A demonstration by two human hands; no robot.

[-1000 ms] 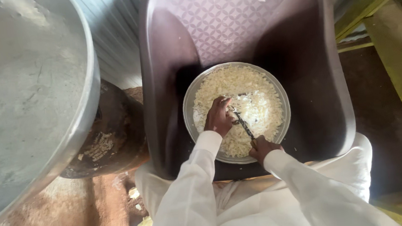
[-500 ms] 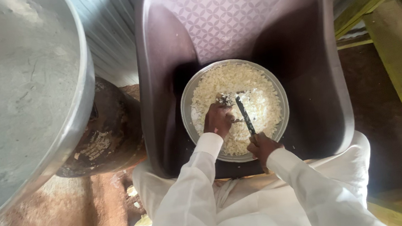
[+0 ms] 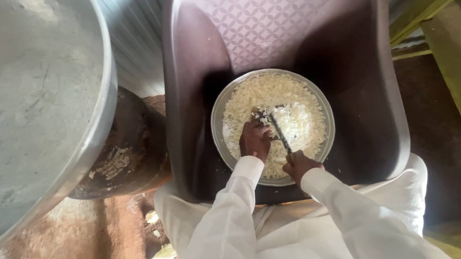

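Observation:
A round metal bowl (image 3: pixel 324 112) full of chopped white pieces (image 3: pixel 299 106) rests on the seat of a dark plastic chair (image 3: pixel 344 56). My left hand (image 3: pixel 254 139) is inside the bowl, its fingers closed on a small white chunk (image 3: pixel 262 115) near the middle. My right hand (image 3: pixel 299 165) grips the handle of a knife (image 3: pixel 280 132) at the bowl's near rim. The blade points away from me and its tip meets the chunk under my left fingers. White sleeves cover both arms.
A very large grey metal basin (image 3: pixel 34 105) fills the left side. A dark round pot (image 3: pixel 129 153) sits below its rim on reddish dirt ground (image 3: pixel 87 247). Green wooden beams (image 3: pixel 452 49) run along the right. Corrugated sheet (image 3: pixel 132 39) stands behind the chair.
The knife has swung from lying across the bowl to pointing away from me, its tip now at the chunk. My left hand has shifted slightly toward the bowl's middle.

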